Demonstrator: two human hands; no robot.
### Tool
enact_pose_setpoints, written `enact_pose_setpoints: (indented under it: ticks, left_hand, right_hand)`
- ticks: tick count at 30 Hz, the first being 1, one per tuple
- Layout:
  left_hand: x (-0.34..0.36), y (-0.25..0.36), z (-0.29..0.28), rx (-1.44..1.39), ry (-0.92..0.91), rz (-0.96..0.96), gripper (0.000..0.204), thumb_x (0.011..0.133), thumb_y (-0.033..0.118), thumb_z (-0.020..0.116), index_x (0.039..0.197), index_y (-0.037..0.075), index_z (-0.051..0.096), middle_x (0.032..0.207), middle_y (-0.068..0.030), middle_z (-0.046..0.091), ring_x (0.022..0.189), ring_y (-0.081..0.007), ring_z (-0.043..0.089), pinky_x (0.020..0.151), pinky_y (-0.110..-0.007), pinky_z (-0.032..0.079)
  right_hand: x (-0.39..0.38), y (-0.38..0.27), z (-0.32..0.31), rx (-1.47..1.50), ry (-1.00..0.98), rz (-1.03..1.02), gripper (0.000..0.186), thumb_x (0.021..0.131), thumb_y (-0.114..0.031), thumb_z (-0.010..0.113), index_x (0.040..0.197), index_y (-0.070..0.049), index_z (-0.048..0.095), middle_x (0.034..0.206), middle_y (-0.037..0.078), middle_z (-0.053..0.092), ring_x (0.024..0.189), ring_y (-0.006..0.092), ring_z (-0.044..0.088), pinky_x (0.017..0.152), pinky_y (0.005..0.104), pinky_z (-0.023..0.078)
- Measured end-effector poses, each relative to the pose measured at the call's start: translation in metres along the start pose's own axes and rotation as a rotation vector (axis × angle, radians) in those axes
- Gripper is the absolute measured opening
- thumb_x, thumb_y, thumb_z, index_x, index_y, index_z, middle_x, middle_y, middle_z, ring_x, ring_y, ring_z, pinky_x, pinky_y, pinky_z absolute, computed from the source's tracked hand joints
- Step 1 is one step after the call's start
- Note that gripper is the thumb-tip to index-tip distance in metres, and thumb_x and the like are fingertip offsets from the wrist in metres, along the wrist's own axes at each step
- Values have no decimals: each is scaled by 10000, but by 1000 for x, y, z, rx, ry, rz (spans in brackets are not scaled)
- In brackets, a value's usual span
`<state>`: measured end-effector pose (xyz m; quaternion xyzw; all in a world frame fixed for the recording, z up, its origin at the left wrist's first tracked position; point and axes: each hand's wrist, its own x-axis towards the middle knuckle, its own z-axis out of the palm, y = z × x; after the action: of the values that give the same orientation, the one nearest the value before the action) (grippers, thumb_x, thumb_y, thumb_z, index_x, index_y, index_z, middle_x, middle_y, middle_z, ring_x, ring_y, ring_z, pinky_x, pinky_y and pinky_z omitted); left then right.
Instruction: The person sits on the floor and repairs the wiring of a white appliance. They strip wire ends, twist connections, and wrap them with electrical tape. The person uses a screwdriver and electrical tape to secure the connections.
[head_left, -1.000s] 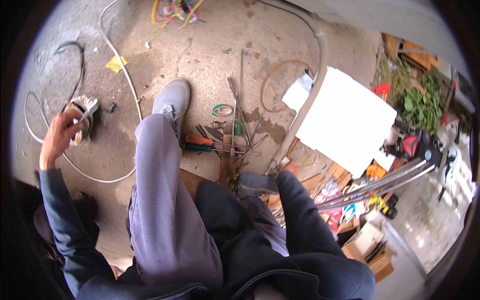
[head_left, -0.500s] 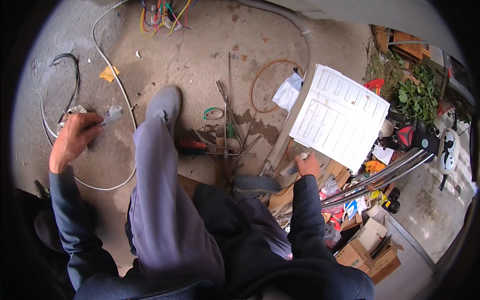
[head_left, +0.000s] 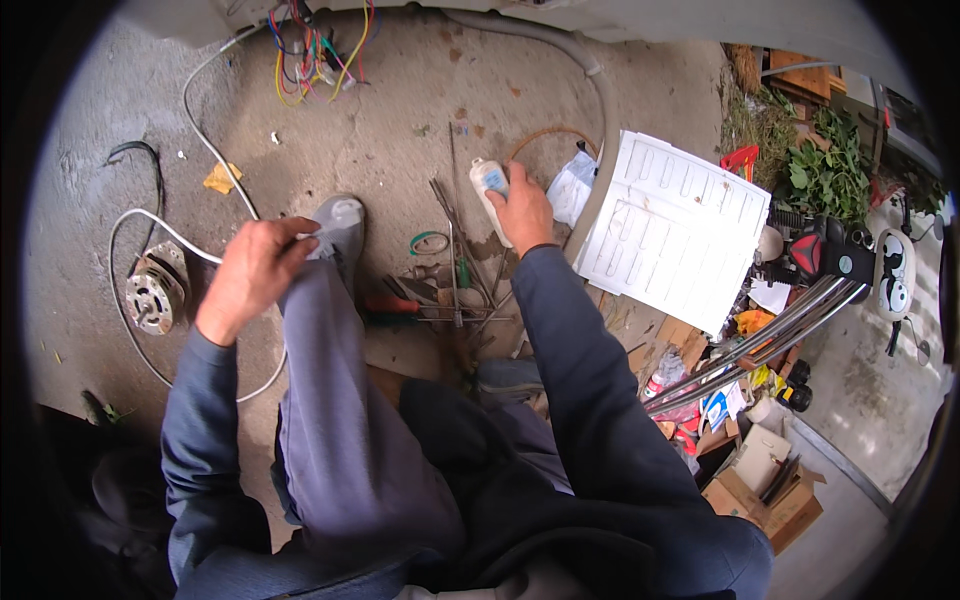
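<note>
In my right hand is a pale plastic bottle with a bluish label, held tilted over the concrete to the right of my shoe. My left hand is above my raised knee and shoe, its thumb and fingers pinched on a small translucent plastic piece. What exactly that piece is does not show clearly. A round metal motor rests on the ground to the left of my left hand, beside a looped grey cable.
Screwdrivers and rods lie around a red-handled screwdriver between my feet. Coloured wires hang at the top. A white slotted panel leans at right beside a grey hose. Metal tubes and cardboard boxes are piled lower right.
My right hand has brought the bottle up and left from beside the panel. My left hand has moved right, away from the motor, with the translucent piece, leaving the motor uncovered.
</note>
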<state>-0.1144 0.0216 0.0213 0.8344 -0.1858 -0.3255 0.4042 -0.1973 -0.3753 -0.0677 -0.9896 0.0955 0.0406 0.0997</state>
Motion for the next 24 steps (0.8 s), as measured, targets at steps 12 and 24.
enact_pose_setpoints:
  ticks: [12, 24]
  left_hand:
    - [50, 27, 90, 66, -61, 250, 248, 925, 134, 631, 1137, 38, 715, 984, -217, 718, 883, -417, 692, 765, -480, 553]
    - [31, 0, 83, 184, -188, 226, 272, 912, 110, 622, 1157, 10, 686, 1013, -207, 698, 921, -411, 679, 801, -478, 549]
  right_hand:
    - [-37, -126, -6, 1382, 70, 596, 394, 953, -29, 692, 1317, 9, 548, 947, 118, 714, 690, 145, 684, 613, 287, 580]
    - [-41, -16, 46, 778, 70, 607, 394, 958, -75, 675, 1316, 36, 552, 894, 95, 708, 656, 118, 641, 565, 257, 511]
